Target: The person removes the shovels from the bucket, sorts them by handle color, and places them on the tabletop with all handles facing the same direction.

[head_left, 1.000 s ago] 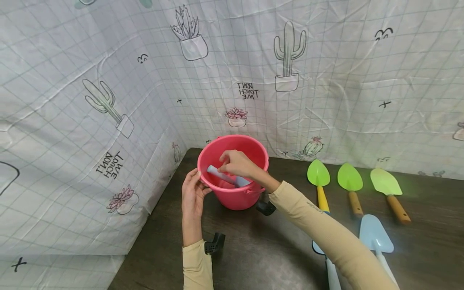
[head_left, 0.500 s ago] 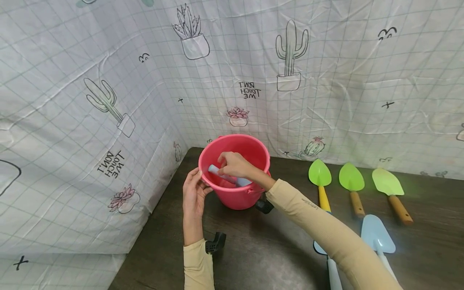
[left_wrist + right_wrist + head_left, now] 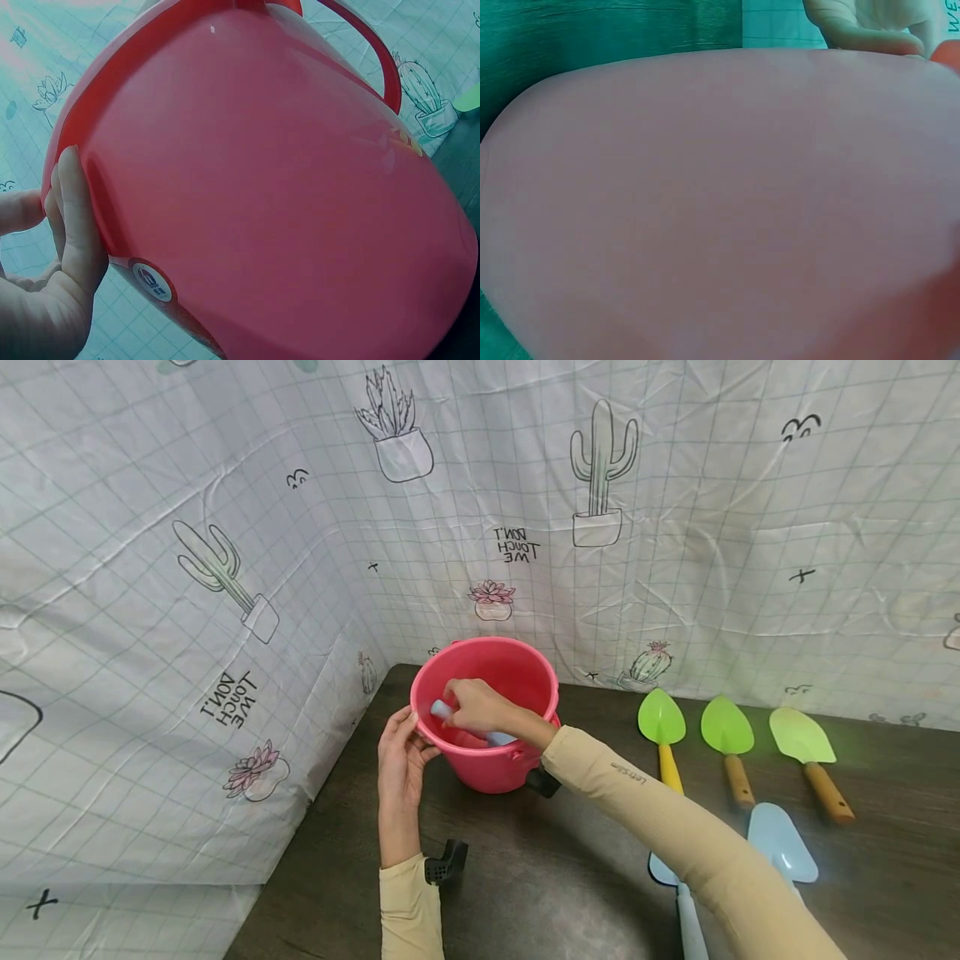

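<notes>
A pink bucket [image 3: 491, 772] stands upright on the dark table. My left hand [image 3: 401, 760] grips its rim on the near left side, with the thumb and fingers on either side of the rim in the left wrist view. Inside the bucket, my right hand [image 3: 478, 706] curls its fingers round the pale blue handle of a trowel [image 3: 441, 710]. The handle's end pokes out left of the fingers, and a pale blue part shows below the wrist. Bucket wall [image 3: 705, 187] fills most of the right wrist view, hiding the right hand there.
Three green-bladed trowels, with a yellow handle [image 3: 670, 768] and wooden handles [image 3: 738, 781] [image 3: 827, 793], lie in a row at the right. Two light blue trowels [image 3: 782, 843] [image 3: 692, 922] lie nearer, partly under the right sleeve. A patterned cloth [image 3: 465, 485] hangs behind and at the left.
My right hand has moved lower into the bucket and closed round the trowel handle, covering more of it. The left hand keeps its place on the rim.
</notes>
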Available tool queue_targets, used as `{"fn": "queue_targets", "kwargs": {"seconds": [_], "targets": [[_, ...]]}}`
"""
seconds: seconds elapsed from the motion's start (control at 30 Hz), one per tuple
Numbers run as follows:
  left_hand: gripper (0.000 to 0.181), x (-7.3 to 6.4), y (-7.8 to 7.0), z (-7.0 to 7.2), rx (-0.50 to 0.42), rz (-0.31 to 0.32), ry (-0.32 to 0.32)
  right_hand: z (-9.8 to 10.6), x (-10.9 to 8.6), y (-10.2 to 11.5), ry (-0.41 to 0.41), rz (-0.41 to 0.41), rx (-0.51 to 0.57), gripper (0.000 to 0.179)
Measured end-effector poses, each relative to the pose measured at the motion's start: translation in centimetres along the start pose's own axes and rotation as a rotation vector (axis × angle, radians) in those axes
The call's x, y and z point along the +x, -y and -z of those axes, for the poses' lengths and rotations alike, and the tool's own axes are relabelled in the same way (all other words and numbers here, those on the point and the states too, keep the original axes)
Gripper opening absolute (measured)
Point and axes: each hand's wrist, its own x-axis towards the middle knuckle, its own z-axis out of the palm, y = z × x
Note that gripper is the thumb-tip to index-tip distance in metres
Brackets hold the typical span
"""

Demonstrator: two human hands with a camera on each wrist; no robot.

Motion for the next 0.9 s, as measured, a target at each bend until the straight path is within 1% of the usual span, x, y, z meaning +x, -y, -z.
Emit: {"fn": "queue_targets", "kwargs": {"seconds": [0.1,0.27,0.5,0.7,0.77,0.8,0.83,0.9], "targets": [[0.024,0.0,0.0,0.1,0.008,0.0,0.004,-0.1,0.1,0.1,0.006,0.011,-0.012,0.044],[0.023,0.0,0.0,0.1,0.008,0.002,0.001,-0.3,0.3,0.1,0.027,0.005,-0.018,0.046],[0.023,-0.1,-0.1,0.1,0.012,0.006,-0.004,-0.4,0.4,0.0,0.091,-0.007,-0.011,0.052],[0.022,-0.1,-0.2,0.1,0.019,0.003,-0.004,-0.5,0.4,0.0,0.104,-0.006,-0.007,0.048],[0.021,-0.1,-0.1,0.1,0.014,0.002,-0.005,-0.5,0.5,-0.1,0.111,0.007,-0.015,0.046],[0.02,-0.1,-0.1,0.0,0.01,0.001,-0.004,-0.6,0.7,-0.3,0.119,0.012,-0.018,0.045],[0.019,-0.1,-0.1,0.0,0.004,0.0,-0.005,-1.2,1.5,-1.5,0.122,0.035,-0.029,0.045],[0.017,-0.1,-0.1,0.0,0.001,0.0,-0.003,-1.6,2.4,-2.6,0.15,0.061,-0.037,0.044]]}}
